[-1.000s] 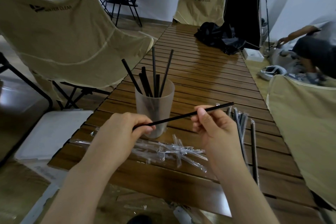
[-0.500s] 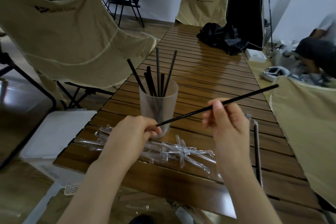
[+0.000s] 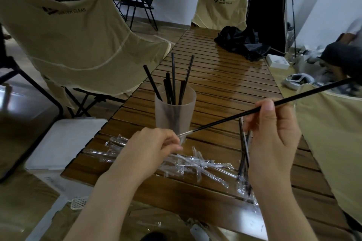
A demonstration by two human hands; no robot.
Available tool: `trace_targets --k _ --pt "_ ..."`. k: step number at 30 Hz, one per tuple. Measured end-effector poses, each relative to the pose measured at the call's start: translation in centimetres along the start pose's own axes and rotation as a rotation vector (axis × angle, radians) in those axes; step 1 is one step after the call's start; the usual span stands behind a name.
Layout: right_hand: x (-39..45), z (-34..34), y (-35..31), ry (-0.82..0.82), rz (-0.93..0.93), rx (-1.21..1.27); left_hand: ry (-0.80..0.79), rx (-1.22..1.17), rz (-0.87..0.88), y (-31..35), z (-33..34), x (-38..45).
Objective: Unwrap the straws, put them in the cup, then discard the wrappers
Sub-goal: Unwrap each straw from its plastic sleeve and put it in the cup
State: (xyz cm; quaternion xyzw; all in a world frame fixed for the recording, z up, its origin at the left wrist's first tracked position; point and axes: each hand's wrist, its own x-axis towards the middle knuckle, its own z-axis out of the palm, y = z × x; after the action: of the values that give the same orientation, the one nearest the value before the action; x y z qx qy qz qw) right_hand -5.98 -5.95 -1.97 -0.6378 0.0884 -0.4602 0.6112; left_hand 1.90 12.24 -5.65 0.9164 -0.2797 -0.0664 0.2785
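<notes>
Straw [image 3: 231, 118]: long axis runs low-left to upper-right, above table. L hand [image 3: 150, 148] pinches the wrapper [image 3: 185, 133] at its low end, just in front of cup [image 3: 175, 112]; R hand [image 3: 274, 133] pinches mid-shaft. Cup lies nearer L hand, beyond it.

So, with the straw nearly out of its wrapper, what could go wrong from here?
1. The straw held by the right hand points toward the cup; swinging it carelessly might tip the cup.
2. The wrapper pinched by the left hand could drop among the empty wrappers rather than being discarded.
</notes>
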Motion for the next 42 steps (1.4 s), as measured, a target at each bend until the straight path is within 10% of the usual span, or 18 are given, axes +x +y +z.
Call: trace_targets --k 18,34,42 --pt "0.3 -0.1 -1.4 0.043 -0.055 0.040 0.079 0.200 -0.070 0.9 0.0 0.0" --pt "-1.6 3.7 -1.9 -0.576 0.070 -0.435 0.199 0.073 -0.094 0.9 0.2 -0.1" --pt "-1.7 3.2 -0.8 -0.521 -0.023 -0.428 0.195 0.058 -0.094 0.9 0.2 -0.2"
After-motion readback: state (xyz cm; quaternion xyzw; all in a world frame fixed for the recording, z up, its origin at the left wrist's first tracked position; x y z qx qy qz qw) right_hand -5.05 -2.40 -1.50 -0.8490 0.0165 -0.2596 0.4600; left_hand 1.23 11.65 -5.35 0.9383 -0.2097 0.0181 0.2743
